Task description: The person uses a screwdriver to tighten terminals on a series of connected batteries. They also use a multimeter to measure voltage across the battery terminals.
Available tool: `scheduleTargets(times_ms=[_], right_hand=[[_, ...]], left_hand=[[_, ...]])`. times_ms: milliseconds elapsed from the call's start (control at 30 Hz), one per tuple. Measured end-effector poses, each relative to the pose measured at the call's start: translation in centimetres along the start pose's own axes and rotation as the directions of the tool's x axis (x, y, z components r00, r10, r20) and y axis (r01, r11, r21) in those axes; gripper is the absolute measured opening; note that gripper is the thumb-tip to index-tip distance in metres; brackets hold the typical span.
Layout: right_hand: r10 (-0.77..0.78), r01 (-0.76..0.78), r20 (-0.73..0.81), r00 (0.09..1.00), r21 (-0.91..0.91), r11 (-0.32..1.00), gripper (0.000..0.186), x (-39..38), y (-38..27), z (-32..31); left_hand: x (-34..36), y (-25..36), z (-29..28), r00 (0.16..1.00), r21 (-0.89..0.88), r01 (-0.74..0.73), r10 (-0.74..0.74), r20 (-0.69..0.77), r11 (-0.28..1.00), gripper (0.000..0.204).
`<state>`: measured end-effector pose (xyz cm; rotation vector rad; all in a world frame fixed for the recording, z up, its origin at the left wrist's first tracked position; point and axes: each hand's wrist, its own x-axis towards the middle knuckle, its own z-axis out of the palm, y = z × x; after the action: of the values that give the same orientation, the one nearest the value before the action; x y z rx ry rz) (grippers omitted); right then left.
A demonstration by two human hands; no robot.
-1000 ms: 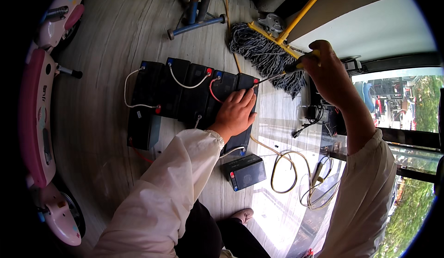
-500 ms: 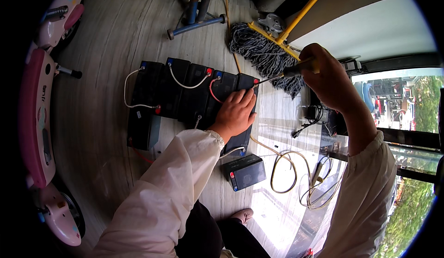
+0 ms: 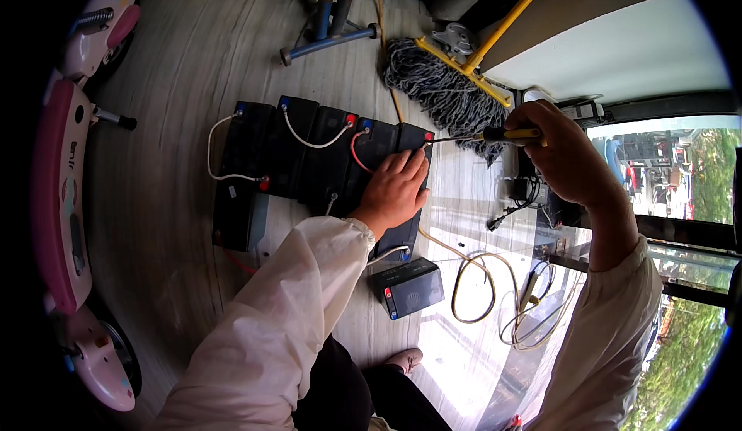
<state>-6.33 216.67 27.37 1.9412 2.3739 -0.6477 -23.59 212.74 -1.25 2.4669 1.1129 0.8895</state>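
My right hand (image 3: pixel 563 151) is closed around the black-and-yellow handle of a screwdriver (image 3: pixel 495 134). Its thin shaft points left, with the tip at the red-marked terminal (image 3: pixel 428 137) on the upper right corner of a black battery block. My left hand (image 3: pixel 393 187) lies flat with fingers stretched over the batteries (image 3: pixel 326 153), fingertips close to that terminal. White wires (image 3: pixel 313 145) and a short red wire (image 3: pixel 354 151) link terminals along the row. Nearer to me, a separate black battery (image 3: pixel 413 288) stands on the floor.
A grey string mop (image 3: pixel 440 83) with a yellow frame lies beyond the batteries, close to the blue metal stand (image 3: pixel 328 47). Coiled cable (image 3: pixel 473 319) spreads on the floor at right, near the glass. A pink-and-white child's scooter (image 3: pixel 66 199) stands at the left.
My right hand has come down and slightly right, so the screwdriver now lies nearly level instead of slanting upward. Its tip stays at the terminal. My left hand has not visibly moved.
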Motion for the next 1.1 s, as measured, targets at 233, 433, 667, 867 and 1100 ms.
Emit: scheduleTargets(times_ms=[233, 433, 667, 867, 1100], right_hand=[[-0.065, 0.065, 0.006, 0.998, -0.048, 0.997, 0.027, 1.3, 0.0, -0.7], [-0.212, 0.226, 0.083, 0.974, -0.255, 0.940, 0.031, 3.4, 1.0, -1.2], [0.158, -0.135, 0.158, 0.975, -0.147, 0.980, 0.028, 3.2, -1.3, -2.1], [-0.160, 0.256, 0.224, 0.961, -0.515, 0.818, 0.022, 3.6, 0.7, -1.6], [0.004, -0.022, -0.138, 0.990, -0.128, 0.992, 0.020, 3.8, 0.0, 0.6]], left_hand=[[0.1, 0.1, -0.1, 1.000, 0.002, -0.001, 0.001, 0.004, 1.000, 0.055], [0.2, 0.1, -0.2, 0.999, -0.015, 0.022, -0.021, 0.035, 1.000, 0.057], [0.2, 0.2, -0.5, 0.999, 0.012, 0.018, -0.019, 0.049, 1.000, 0.056], [0.2, 0.2, -0.2, 0.999, 0.001, 0.016, -0.016, 0.034, 1.000, 0.056], [0.1, 0.1, -0.5, 0.999, 0.007, 0.020, -0.020, 0.043, 1.000, 0.057]])
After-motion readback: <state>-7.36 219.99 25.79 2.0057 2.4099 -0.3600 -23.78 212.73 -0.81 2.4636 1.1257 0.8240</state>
